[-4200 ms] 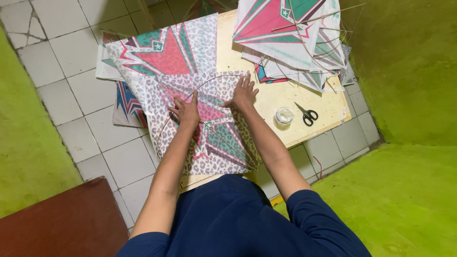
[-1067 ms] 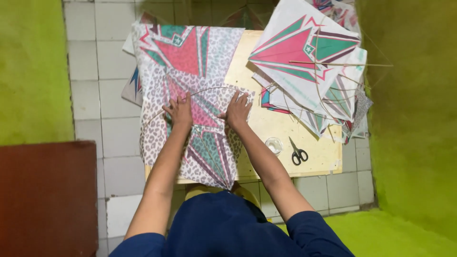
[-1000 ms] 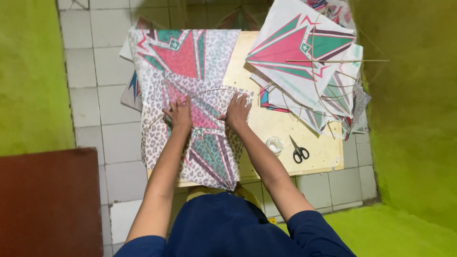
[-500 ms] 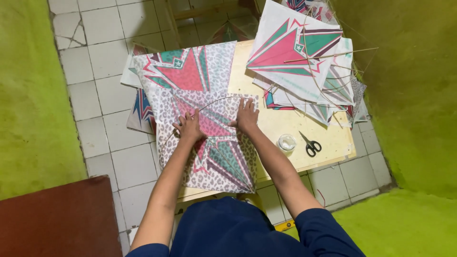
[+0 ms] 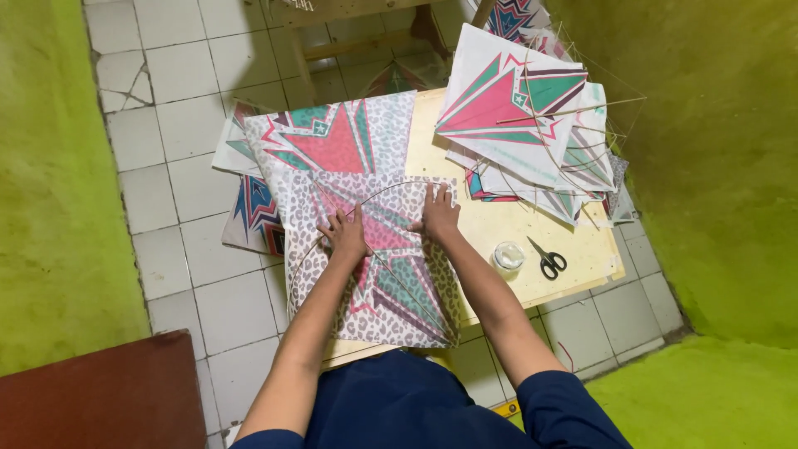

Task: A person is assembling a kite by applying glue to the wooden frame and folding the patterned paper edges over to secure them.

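Kite sheet [image 5: 374,274] long axis toward person; both hands' fingers [image 5: 345,226] spread flat.

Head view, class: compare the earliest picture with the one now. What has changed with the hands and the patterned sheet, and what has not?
Little changed. Both hands, left hand and right hand, stay pressed flat on the patterned sheet, holding its thin curved stick. The scissors, small round container and kite stack keep their places; only the camera shifted.

hands [image 5: 391,226]: 2 | scissors [image 5: 549,259]: 1 | small round tub [image 5: 508,255]: 1 | table [image 5: 573,249]: 1
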